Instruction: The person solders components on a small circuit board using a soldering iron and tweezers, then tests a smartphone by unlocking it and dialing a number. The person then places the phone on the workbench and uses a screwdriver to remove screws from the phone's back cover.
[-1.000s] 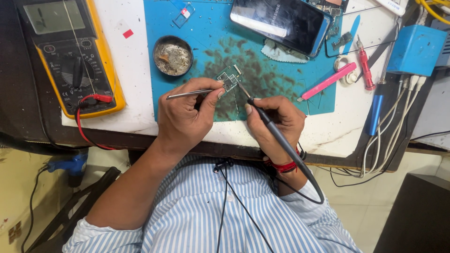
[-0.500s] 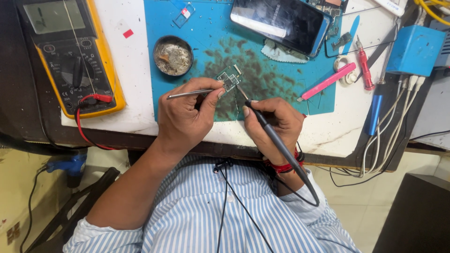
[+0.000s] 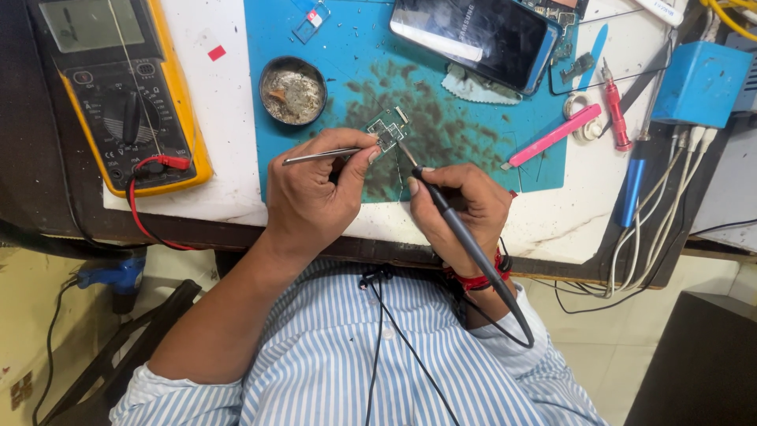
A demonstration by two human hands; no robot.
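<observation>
Mid-solder here: my left hand (image 3: 315,197) pinches tweezers (image 3: 322,155) on the tiny board (image 3: 386,132), right hand (image 3: 457,209) grips the iron (image 3: 465,241). Flux tin (image 3: 293,89) at ten o'clock. Next needs steady touch, I reckon.

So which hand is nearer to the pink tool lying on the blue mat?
Right. The right hand, gripping the soldering iron, sits just below-left of the pink tool; the left hand, holding tweezers, is farther left, beyond the small circuit board.

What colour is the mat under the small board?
Blue mat, blotched with dark stains around the small board; head view.
</observation>
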